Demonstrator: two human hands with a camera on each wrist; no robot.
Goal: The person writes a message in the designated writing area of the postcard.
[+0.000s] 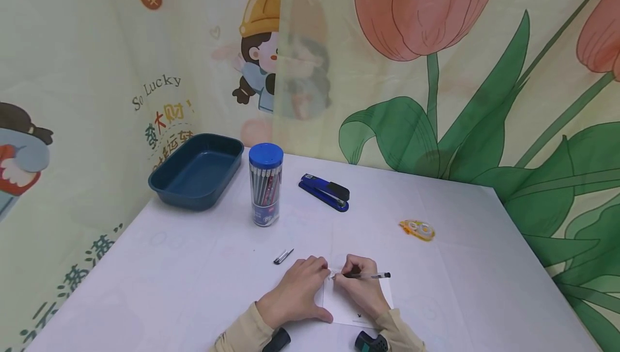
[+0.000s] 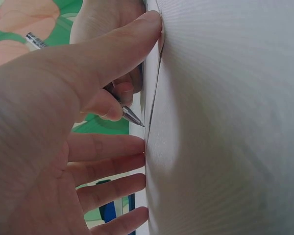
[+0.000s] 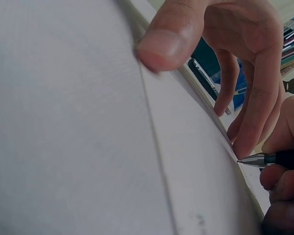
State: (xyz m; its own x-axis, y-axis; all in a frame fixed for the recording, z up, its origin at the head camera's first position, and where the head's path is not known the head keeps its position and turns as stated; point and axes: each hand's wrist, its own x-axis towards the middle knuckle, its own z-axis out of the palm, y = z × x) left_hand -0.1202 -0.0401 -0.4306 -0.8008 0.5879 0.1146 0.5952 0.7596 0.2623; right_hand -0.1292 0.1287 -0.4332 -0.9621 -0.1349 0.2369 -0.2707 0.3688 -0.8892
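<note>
A small white sheet of paper (image 1: pixel 343 306) lies near the front of the table, with a small dark mark low on it and faint writing near its top. My right hand (image 1: pixel 364 288) pinches a gel pen (image 1: pixel 373 275) with a clear barrel and black grip. Its metal tip (image 3: pixel 251 160) meets the paper near the top left. My left hand (image 1: pixel 299 291) rests along the paper's left edge, thumb apart at the bottom corner and fingertips (image 2: pixel 136 182) touching down by the top. Beyond the left fingers lies a clear pen cap (image 1: pixel 283 257).
A dark blue tray (image 1: pixel 205 201) stands at the back left, beside a blue-lidded tub of pencils (image 1: pixel 266 185). Behind the hands are a blue stapler (image 1: pixel 323 192) and, to the right, an orange correction tape (image 1: pixel 417 230). A printed curtain (image 1: pixel 310 72) hangs behind the white table (image 1: pixel 194 287).
</note>
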